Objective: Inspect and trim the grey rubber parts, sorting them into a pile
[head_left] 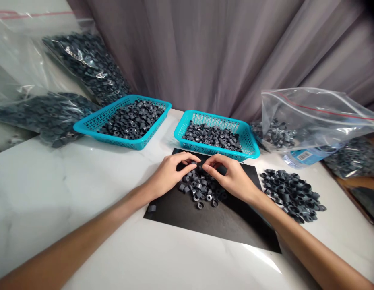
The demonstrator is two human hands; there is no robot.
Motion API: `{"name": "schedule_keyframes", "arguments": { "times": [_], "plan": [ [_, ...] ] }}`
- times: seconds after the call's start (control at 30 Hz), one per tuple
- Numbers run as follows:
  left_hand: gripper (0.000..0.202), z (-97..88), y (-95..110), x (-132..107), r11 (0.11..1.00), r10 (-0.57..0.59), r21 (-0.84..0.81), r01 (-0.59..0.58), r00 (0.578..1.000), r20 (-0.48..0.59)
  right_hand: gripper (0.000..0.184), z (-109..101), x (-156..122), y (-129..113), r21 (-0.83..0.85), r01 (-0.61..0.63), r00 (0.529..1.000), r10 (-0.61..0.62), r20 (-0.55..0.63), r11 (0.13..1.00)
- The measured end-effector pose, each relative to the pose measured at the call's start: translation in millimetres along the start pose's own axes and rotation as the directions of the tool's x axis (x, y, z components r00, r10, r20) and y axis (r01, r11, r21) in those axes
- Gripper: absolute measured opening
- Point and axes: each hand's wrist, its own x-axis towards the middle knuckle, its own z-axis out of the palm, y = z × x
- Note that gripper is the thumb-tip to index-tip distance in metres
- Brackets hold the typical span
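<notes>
My left hand [171, 171] and my right hand [227, 173] meet fingertip to fingertip over a black mat [232, 223]. Each has thumb and fingers drawn together in a pinch; what sits in them is too small and dark to make out. Beneath and between them lies a loose heap of small dark grey round caps [201, 189], some showing a hole or hollow side. A few caps lie at the heap's near edge, and a single grey piece [152, 208] rests by the mat's left corner.
Two blue plastic baskets, a left one [138, 143] and a right one [217, 152], hold many grey pieces. Hollow dark caps [292, 195] are piled right of the mat. Filled clear bags [87, 60] stand left; an open zip bag [313, 117] and a bottle [304, 157] are at right.
</notes>
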Motion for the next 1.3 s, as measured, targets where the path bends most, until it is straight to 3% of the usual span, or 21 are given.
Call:
{"name": "schedule_keyframes", "arguments": {
  "times": [0.1,0.23,0.5,0.73,0.87,1.03,1.2,1.3],
  "plan": [
    [0.017,-2.9,-1.1,1.6,0.993,-0.057,-0.102,0.056,0.998,-0.007,0.021,1.3,-0.3,0.0,0.052,-0.052,0.998,0.054,-0.03,0.997],
    [0.019,-5.6,1.4,0.2,0.983,-0.044,-0.178,0.038,0.999,-0.027,0.02,1.9,-0.6,1.1,0.096,-0.075,0.996,0.078,-0.031,0.993],
    [0.02,1.3,15.6,-11.3,0.995,0.011,-0.1,-0.009,1.0,0.014,0.024,3.2,-3.1,-4.8,0.392,-0.075,0.995,0.097,-0.036,0.917],
    [0.007,6.2,21.4,-11.0,0.997,0.069,0.032,-0.066,0.993,-0.091,0.023,13.2,-5.3,-14.0,0.537,-0.103,0.977,0.186,-0.101,0.837],
    [0.005,3.5,19.7,-11.5,0.996,0.088,0.036,-0.085,0.992,-0.092,0.023,10.1,-5.0,-14.7,0.58,-0.12,0.971,0.216,-0.099,0.806],
    [0.012,-2.4,19.1,-11.4,0.997,0.072,0.018,-0.071,0.996,-0.053,0.026,-8.0,-5.6,-13.8,0.429,-0.184,0.976,0.216,-0.027,0.884],
    [0.011,-7.8,18.4,-11.7,0.995,0.09,0.044,-0.093,0.993,0.077,0.03,-24.0,-7.1,-17.4,0.05,-0.205,0.949,0.186,0.255,0.978],
    [0.013,-8.4,19.4,-12.0,0.993,0.095,0.06,-0.102,0.989,0.116,0.027,-23.5,-7.2,-21.0,-0.074,-0.158,0.965,0.17,0.2,0.985]
  ]
}}
